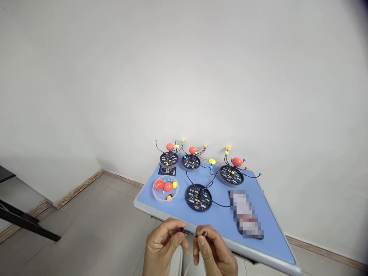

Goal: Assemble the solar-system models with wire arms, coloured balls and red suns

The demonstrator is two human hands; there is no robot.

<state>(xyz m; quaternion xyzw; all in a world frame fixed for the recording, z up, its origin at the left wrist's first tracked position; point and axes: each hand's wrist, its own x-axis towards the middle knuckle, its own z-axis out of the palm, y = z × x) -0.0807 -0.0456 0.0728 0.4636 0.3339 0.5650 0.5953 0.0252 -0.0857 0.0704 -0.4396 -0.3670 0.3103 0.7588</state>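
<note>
Just in front of the table's near edge, my left hand (168, 243) and my right hand (214, 245) pinch a small dark rod-like piece (189, 232) between thumbs and fingers, one at each end. Its exact kind is too small to tell. Beyond the hands lies a round black base (198, 207) with thin curved black arms and no balls on them. Left of that base stands a clear round tub (155, 195) holding a red ball (168, 186), a red half-shell (159, 184), a yellow ball (174, 184) and several small blue balls.
Three solar system models, the left (169, 165), middle (191, 167) and right (231, 183), stand along the back of the blue table (172, 211), their thin arms spreading outward. A dark printed card (167, 171) lies by the left model. A pixelated flat object (246, 216) lies at right.
</note>
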